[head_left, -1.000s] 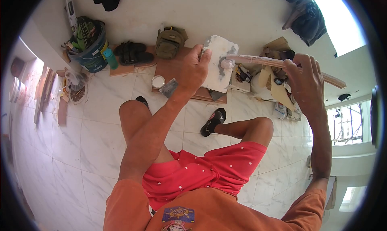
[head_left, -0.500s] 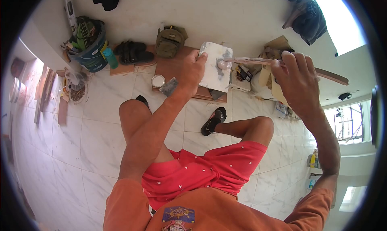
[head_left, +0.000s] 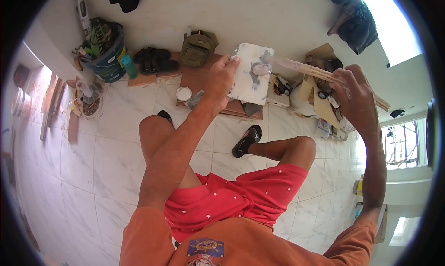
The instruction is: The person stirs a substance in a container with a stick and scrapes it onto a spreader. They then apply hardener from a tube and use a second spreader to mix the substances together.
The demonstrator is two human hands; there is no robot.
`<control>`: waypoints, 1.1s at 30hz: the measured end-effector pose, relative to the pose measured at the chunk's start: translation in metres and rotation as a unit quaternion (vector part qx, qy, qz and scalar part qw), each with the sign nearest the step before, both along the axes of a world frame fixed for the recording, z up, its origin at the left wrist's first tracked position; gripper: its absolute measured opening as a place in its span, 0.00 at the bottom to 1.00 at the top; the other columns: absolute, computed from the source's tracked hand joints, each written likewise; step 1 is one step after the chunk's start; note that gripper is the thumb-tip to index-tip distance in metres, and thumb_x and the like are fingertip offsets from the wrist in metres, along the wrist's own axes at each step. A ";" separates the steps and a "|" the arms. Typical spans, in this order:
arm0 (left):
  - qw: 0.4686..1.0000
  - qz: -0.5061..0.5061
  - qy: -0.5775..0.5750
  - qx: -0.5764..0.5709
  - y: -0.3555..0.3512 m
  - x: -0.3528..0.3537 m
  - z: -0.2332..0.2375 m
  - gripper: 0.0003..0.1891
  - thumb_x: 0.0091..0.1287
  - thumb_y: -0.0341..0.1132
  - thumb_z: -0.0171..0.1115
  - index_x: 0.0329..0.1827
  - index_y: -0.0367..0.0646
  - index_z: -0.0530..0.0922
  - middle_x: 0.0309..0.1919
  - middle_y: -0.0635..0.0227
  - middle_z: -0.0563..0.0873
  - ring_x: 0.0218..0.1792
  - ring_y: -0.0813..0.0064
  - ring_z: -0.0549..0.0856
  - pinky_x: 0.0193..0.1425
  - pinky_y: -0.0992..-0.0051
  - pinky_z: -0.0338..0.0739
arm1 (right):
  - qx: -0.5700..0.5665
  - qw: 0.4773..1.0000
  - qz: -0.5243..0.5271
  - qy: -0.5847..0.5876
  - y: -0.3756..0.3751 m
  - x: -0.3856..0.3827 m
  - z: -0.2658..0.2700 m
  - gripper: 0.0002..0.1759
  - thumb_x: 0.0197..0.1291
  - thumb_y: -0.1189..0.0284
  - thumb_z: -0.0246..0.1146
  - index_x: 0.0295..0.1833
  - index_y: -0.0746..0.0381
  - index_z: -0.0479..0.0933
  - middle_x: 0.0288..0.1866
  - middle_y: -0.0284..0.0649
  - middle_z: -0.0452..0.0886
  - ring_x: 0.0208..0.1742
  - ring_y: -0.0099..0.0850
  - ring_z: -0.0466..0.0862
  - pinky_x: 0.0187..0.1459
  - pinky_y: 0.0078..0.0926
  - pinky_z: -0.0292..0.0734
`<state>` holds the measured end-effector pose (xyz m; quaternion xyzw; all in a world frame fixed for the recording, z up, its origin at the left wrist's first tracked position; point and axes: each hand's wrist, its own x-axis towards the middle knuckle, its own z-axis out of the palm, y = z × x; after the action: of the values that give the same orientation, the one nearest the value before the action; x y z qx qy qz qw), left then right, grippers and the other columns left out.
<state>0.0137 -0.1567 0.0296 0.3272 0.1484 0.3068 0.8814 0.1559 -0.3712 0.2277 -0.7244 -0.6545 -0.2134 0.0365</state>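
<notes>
Since half a second ago the right hand [head_left: 354,96] has shifted to the right and a little lower, and the long thin pale wooden strip [head_left: 306,71] it carries now slopes down from its far tip toward the hand instead of lying nearly level. The fingers of this hand are wrapped tight around the strip near its nearer end, which juts out past the hand to the right. The strip's far tip touches a grey-white lump of putty [head_left: 260,70] smeared on the flat white rectangular board [head_left: 245,87], as it did before. The left hand [head_left: 220,80] is almost where it was, with its fingers clamped on the board's left edge; the board is held up in front of the person, slightly higher than before and tilted toward the camera. Below the hands lies the white marble-tiled floor [head_left: 111,145], with a brown wooden panel [head_left: 194,78] against the wall carrying a small round white lid [head_left: 183,94]. An olive green bag [head_left: 197,48], a pair of black sandals [head_left: 153,61] and a blue bucket [head_left: 104,64] stuffed with tools stand along the wall, unmoved.
</notes>
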 end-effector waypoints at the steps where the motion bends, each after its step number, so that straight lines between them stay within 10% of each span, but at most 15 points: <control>1: 1.000 -0.003 -0.010 -0.001 0.000 0.000 0.000 0.12 0.80 0.34 0.51 0.55 0.36 0.76 0.45 0.61 0.86 0.41 0.74 0.89 0.43 0.70 0.91 | 0.003 1.000 -0.005 0.015 0.000 0.000 0.001 0.11 0.63 0.77 0.68 0.50 0.63 0.77 0.42 0.42 0.78 0.41 0.42 0.84 0.40 0.42 0.78; 17: 0.999 -0.035 -0.035 0.001 -0.001 0.000 0.001 0.13 0.78 0.37 0.55 0.58 0.40 0.75 0.49 0.65 0.85 0.46 0.75 0.88 0.50 0.70 0.88 | -0.026 0.978 -0.067 0.197 -0.013 0.006 -0.009 0.09 0.71 0.73 0.62 0.49 0.68 0.78 0.41 0.43 0.81 0.38 0.32 0.85 0.41 0.29 0.82; 33: 0.997 -0.033 -0.066 -0.014 -0.003 -0.002 0.005 0.11 0.80 0.37 0.53 0.55 0.40 0.76 0.47 0.64 0.86 0.44 0.75 0.89 0.47 0.69 0.90 | -0.065 0.810 -0.123 0.570 -0.011 0.001 -0.033 0.17 0.73 0.67 0.65 0.58 0.67 0.77 0.29 0.26 0.72 0.27 0.14 0.71 0.29 0.16 0.67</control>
<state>0.0116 -0.1595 0.0344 0.2982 0.0831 0.2968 0.9034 0.1574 -0.3825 0.1949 -0.7911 -0.4343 0.2781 0.3290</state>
